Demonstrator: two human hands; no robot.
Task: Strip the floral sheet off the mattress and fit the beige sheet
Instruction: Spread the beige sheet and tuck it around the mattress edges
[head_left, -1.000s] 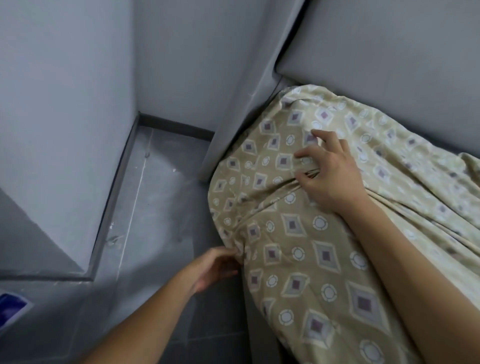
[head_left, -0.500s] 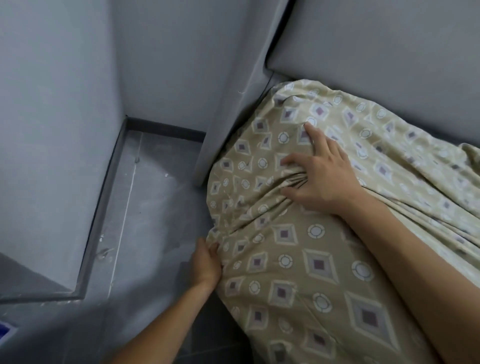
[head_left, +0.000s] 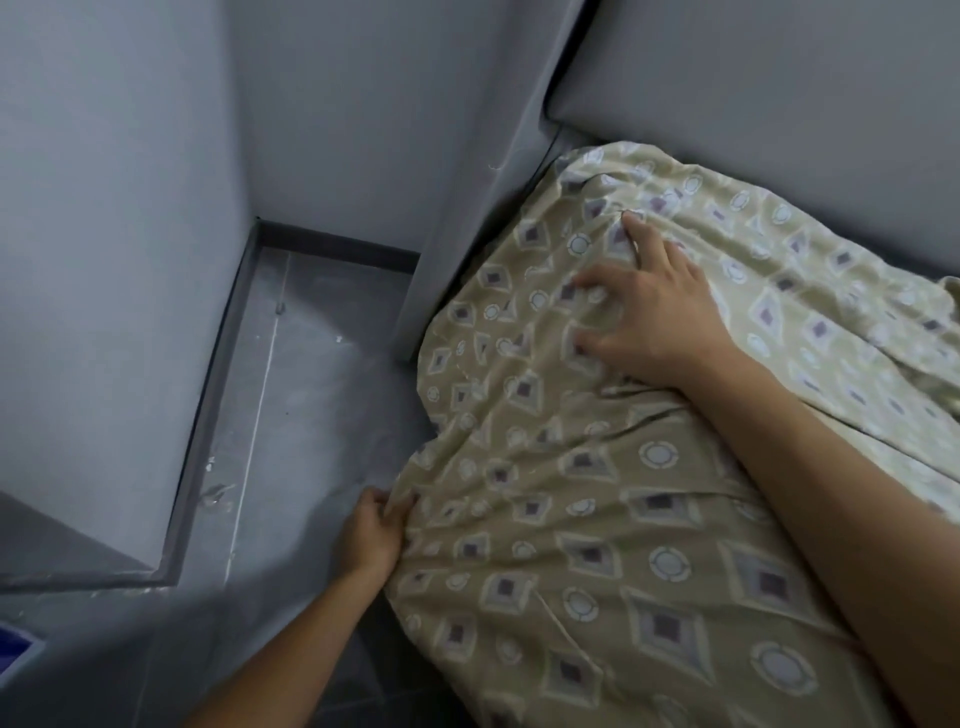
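Observation:
A beige sheet (head_left: 587, 499) printed with diamonds and circles is draped over the mattress corner, wrinkled and bunched toward the right. My left hand (head_left: 371, 535) pinches the sheet's hanging edge low at the mattress side. My right hand (head_left: 649, 306) lies flat on top near the corner, fingers spread and pressing the fabric down. The mattress itself is hidden under the sheet. No floral sheet is in view.
A grey padded headboard (head_left: 779, 88) runs behind the mattress, its side post (head_left: 467, 218) at the corner. Grey walls (head_left: 104, 208) enclose a narrow strip of grey floor (head_left: 291, 415) on the left. A blue object (head_left: 15, 649) shows at the bottom left edge.
My left hand has shifted along the hanging edge and now pinches the fabric. My right hand has slid toward the corner and spread its fingers flat. The view has tilted slightly.

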